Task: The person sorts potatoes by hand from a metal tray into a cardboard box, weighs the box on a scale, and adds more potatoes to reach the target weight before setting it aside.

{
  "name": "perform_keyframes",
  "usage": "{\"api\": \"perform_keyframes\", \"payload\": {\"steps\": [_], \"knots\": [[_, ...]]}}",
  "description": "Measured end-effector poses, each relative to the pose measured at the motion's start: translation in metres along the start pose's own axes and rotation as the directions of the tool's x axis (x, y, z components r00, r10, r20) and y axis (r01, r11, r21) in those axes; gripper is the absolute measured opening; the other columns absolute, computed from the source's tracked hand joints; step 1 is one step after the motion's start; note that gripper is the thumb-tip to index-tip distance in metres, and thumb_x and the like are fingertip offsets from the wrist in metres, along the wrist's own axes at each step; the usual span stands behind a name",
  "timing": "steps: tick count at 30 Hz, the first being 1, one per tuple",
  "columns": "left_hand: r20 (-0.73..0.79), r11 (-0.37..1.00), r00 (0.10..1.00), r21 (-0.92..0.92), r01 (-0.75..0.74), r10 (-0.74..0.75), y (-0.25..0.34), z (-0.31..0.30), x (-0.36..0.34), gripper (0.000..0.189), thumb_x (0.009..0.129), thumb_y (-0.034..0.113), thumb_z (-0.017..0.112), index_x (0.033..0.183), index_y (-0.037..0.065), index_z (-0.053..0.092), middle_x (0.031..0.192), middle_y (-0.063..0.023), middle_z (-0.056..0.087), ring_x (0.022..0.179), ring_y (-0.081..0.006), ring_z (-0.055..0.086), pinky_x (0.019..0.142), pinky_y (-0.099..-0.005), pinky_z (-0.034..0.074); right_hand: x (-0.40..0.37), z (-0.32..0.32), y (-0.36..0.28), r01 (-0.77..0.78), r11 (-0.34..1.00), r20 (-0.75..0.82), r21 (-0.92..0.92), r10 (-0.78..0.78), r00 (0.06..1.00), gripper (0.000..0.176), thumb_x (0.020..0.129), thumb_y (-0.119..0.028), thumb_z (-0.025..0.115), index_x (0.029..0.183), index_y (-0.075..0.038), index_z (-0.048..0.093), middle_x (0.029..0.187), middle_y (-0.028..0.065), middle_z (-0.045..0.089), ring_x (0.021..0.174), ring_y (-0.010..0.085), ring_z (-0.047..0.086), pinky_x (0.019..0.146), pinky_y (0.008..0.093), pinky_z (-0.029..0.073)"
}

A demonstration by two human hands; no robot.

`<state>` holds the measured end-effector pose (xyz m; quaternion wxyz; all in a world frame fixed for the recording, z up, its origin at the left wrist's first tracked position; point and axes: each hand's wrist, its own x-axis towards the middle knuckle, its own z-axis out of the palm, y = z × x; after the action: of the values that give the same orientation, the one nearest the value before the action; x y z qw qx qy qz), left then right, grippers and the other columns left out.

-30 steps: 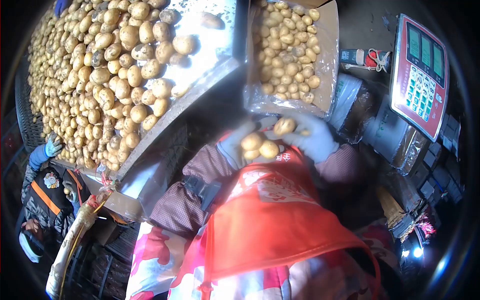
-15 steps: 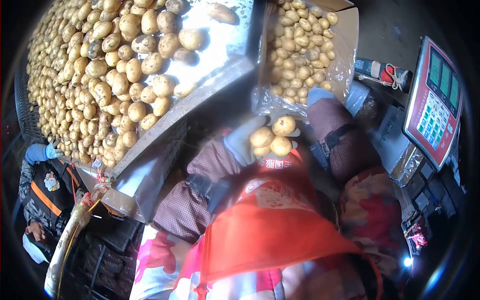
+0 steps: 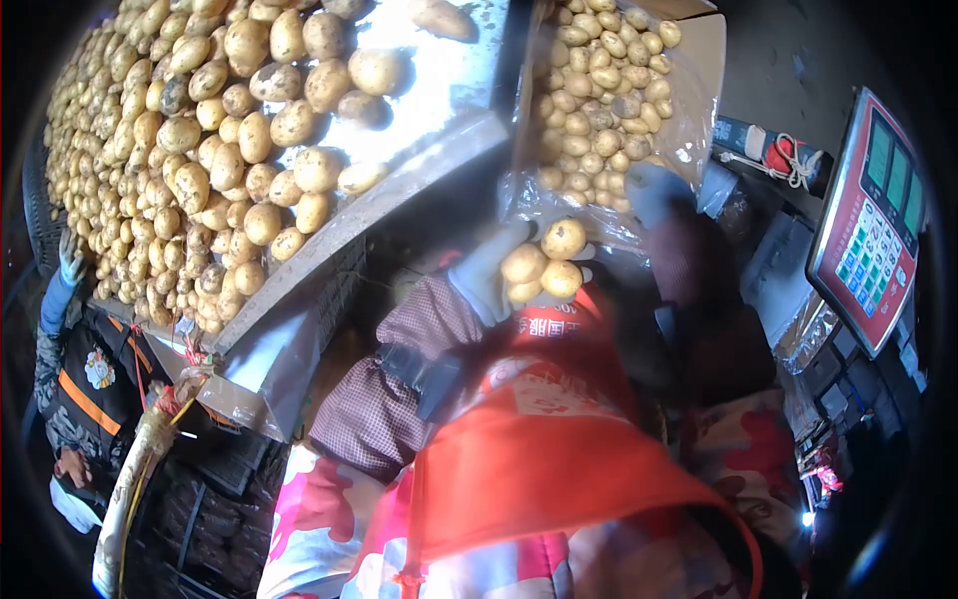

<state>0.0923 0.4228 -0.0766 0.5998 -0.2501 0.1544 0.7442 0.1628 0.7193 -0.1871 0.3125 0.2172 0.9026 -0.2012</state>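
Note:
My left hand [image 3: 486, 272], in a pale glove, cradles several potatoes [image 3: 562, 239] in front of the red apron. They are yellow-skinned and bunched in the palm and fingers. Beyond them stands an open cardboard box [image 3: 706, 95] lined with clear plastic, filled with small potatoes [image 3: 599, 110]. At the near right corner of that box is my right hand [image 3: 657, 192], gloved in blue-grey and blurred. Its fingers are smeared against the potatoes and the plastic liner.
A metal-edged table [image 3: 439, 150] heaped with potatoes [image 3: 180, 135] fills the upper left. Another person's gloved hand [image 3: 70, 262] is at its far left edge. On the right a red scale display [image 3: 866, 225] leans beside a teal object with a cord [image 3: 783, 157]. A wrapped pole [image 3: 140, 474] rises lower left.
My right hand has shifted slightly right and its forearm is more blurred. The left hand still holds its potatoes in about the same place. The other person's hand has moved up along the table edge.

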Motion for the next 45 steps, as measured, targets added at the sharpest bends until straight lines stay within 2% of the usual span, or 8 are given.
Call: {"api": "perform_keyframes", "payload": {"steps": [3,23,27,35,38,40,43,45], "knots": [[-0.061,0.998,0.997,-0.055,0.040,-0.043,-0.004,-0.006,0.011,0.059,0.100,0.041,0.056,0.145,0.003,0.047,0.136,-0.0238,0.059,0.124,-0.0386,0.060,0.108,-0.0496,0.049,-0.036,-0.035,-0.025,-0.091,0.932,-0.096,0.350,0.132,0.987,0.040,0.089,-0.038,0.065,0.124,-0.018,0.068,0.109,0.0171,0.072,0.104,0.0342,0.069,0.088,0.0425,0.054],[0.172,0.930,0.985,-0.360,0.071,-0.008,-0.004,-0.002,0.005,0.060,0.099,0.041,0.060,0.141,0.001,0.049,0.132,-0.0223,0.060,0.117,-0.0357,0.064,0.103,-0.0477,0.053,0.000,0.043,-0.049,-0.122,0.990,0.183,-0.069,0.133,0.974,0.054,0.090,-0.041,0.067,0.128,-0.004,0.058,0.125,0.0200,0.064,0.118,0.0338,0.062,0.099,0.0437,0.051],[-0.130,0.984,0.991,-0.181,0.000,-0.024,0.001,-0.014,0.010,0.059,0.097,0.041,0.062,0.140,0.002,0.050,0.127,-0.0185,0.064,0.113,-0.0327,0.065,0.101,-0.0457,0.054,0.001,0.040,-0.048,-0.110,0.992,0.196,-0.057,0.119,0.973,0.053,0.092,-0.039,0.065,0.131,-0.004,0.057,0.125,0.0188,0.064,0.118,0.0323,0.062,0.099,0.0430,0.051],[-0.109,0.997,0.994,-0.074,0.020,-0.028,0.003,-0.012,0.016,0.060,0.096,0.043,0.064,0.140,0.004,0.051,0.129,-0.0178,0.063,0.114,-0.0321,0.065,0.098,-0.0447,0.056,0.015,0.048,-0.023,-0.096,0.985,0.230,0.144,0.061,0.971,0.053,0.096,-0.037,0.062,0.137,-0.005,0.054,0.124,0.0163,0.064,0.117,0.0295,0.063,0.099,0.0415,0.052],[-0.147,0.999,0.989,-0.023,0.033,-0.036,0.009,-0.008,0.024,0.060,0.097,0.043,0.064,0.140,0.004,0.052,0.127,-0.0176,0.064,0.112,-0.0324,0.066,0.095,-0.0445,0.058,0.010,0.033,0.003,-0.183,0.731,0.272,0.657,-0.004,0.962,0.053,0.097,-0.036,0.061,0.139,-0.005,0.053,0.124,0.0154,0.064,0.117,0.0285,0.063,0.100,0.0410,0.052],[-0.185,0.999,0.982,-0.006,0.044,-0.044,0.007,-0.004,0.024,0.059,0.097,0.042,0.063,0.140,0.004,0.052,0.126,-0.0175,0.065,0.111,-0.0326,0.067,0.094,-0.0451,0.059,-0.011,0.004,-0.002,-0.284,0.269,0.301,0.920,-0.023,0.953,0.050,0.098,-0.034,0.060,0.139,-0.005,0.053,0.125,0.0133,0.063,0.116,0.0264,0.063,0.100,0.0399,0.053],[-0.188,0.998,0.981,0.016,0.054,-0.050,0.007,0.004,0.031,0.057,0.098,0.041,0.063,0.141,0.005,0.051,0.126,-0.0177,0.065,0.111,-0.0331,0.067,0.094,-0.0473,0.059,-0.046,-0.053,-0.032,-0.306,-0.277,0.305,0.911,-0.048,0.951,0.047,0.100,-0.030,0.058,0.138,-0.005,0.053,0.128,0.0096,0.060,0.117,0.0229,0.061,0.101,0.0378,0.053],[-0.202,0.998,0.978,0.033,0.055,-0.047,0.005,-0.002,0.036,0.056,0.099,0.039,0.063,0.141,0.005,0.051,0.127,-0.0181,0.064,0.112,-0.0334,0.067,0.093,-0.0489,0.059,-0.061,-0.075,-0.044,-0.287,-0.326,0.285,0.901,-0.054,0.957,0.048,0.100,-0.030,0.059,0.140,-0.005,0.052,0.130,0.0094,0.058,0.118,0.0230,0.060,0.101,0.0372,0.053]]}}
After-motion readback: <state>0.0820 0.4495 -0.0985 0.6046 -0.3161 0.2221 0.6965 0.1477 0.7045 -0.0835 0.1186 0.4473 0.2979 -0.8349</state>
